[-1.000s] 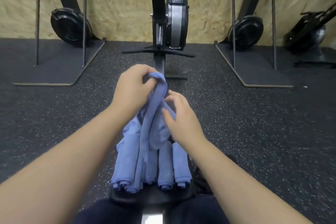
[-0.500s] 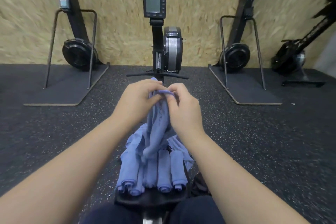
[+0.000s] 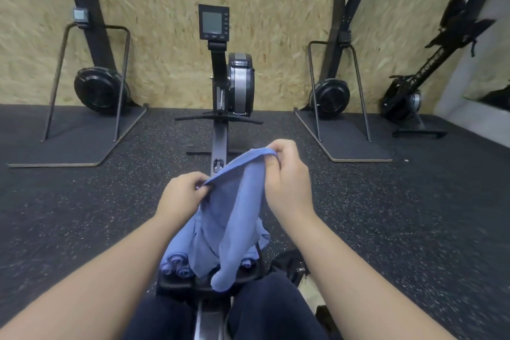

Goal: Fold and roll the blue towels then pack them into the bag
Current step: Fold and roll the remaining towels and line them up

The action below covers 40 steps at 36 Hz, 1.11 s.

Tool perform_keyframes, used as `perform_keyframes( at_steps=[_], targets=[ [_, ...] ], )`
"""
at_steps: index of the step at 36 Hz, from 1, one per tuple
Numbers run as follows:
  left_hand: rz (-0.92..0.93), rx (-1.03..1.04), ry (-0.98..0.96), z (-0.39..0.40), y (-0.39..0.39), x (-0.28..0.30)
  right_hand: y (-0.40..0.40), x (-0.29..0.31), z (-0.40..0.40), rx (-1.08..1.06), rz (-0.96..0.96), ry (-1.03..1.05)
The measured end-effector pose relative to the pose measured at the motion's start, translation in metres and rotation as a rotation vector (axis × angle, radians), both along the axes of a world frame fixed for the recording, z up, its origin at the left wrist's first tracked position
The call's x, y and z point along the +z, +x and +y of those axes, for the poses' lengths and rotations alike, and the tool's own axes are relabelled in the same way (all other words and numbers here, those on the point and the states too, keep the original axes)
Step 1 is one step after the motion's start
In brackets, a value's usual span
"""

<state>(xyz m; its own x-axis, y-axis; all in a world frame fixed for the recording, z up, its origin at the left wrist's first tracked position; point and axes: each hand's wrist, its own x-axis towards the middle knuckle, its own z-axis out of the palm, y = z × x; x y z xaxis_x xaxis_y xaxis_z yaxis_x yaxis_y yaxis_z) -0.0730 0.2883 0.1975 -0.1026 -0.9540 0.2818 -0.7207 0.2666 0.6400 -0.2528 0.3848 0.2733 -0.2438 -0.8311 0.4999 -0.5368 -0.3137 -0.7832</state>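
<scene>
Towel (image 3: 229, 218), blue and unfolded, hangs between the two hands above the rowing-machine seat (image 3: 179, 283), its top hem running from the left hand (image 3: 183, 196), lower and nearer, up to the right hand (image 3: 287, 174), higher and farther, each pinching a corner. Its long axis drops toward the lap, so the fold looks likely to bring the corners together. Rolled towels (image 3: 176, 265) behind it are mostly hidden, and the dark bag (image 3: 289, 262) at right is hard to make out.

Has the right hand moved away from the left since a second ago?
Yes. The right hand has shifted right of the rowing machine's rail, apart from the left hand, spreading the blue towel.
</scene>
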Motion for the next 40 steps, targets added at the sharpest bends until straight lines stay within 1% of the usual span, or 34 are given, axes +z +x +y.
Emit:
perform_keyframes(
  at_steps=[3,7,11,16,22,30,33,35,40],
  targets=[
    [0.04,0.053,0.065,0.009,0.008,-0.01,-0.008,-0.006,0.012,-0.017,0.003,0.013],
    [0.104,0.053,0.075,0.016,0.011,-0.007,-0.013,-0.013,0.023,-0.036,0.046,0.057],
    [0.18,-0.011,0.046,0.021,0.008,0.012,-0.015,-0.018,0.029,-0.03,0.095,0.119],
    [0.219,-0.063,-0.037,0.035,-0.003,0.049,-0.004,-0.021,0.033,0.009,0.157,0.209],
    [0.339,-0.161,-0.069,0.066,0.0,0.073,0.021,-0.019,0.042,0.076,0.068,0.171],
    [0.378,-0.322,-0.089,0.101,0.003,0.086,0.041,-0.014,0.052,0.152,-0.065,0.126],
    [0.389,-0.328,-0.109,0.104,0.006,0.083,0.043,-0.011,0.057,0.136,-0.005,0.073],
    [0.372,-0.329,-0.126,0.106,0.008,0.08,0.044,-0.011,0.059,0.125,-0.008,0.044],
    [0.249,-0.233,-0.163,0.108,0.015,0.061,0.045,-0.01,0.058,0.117,-0.042,-0.008]
  ],
)
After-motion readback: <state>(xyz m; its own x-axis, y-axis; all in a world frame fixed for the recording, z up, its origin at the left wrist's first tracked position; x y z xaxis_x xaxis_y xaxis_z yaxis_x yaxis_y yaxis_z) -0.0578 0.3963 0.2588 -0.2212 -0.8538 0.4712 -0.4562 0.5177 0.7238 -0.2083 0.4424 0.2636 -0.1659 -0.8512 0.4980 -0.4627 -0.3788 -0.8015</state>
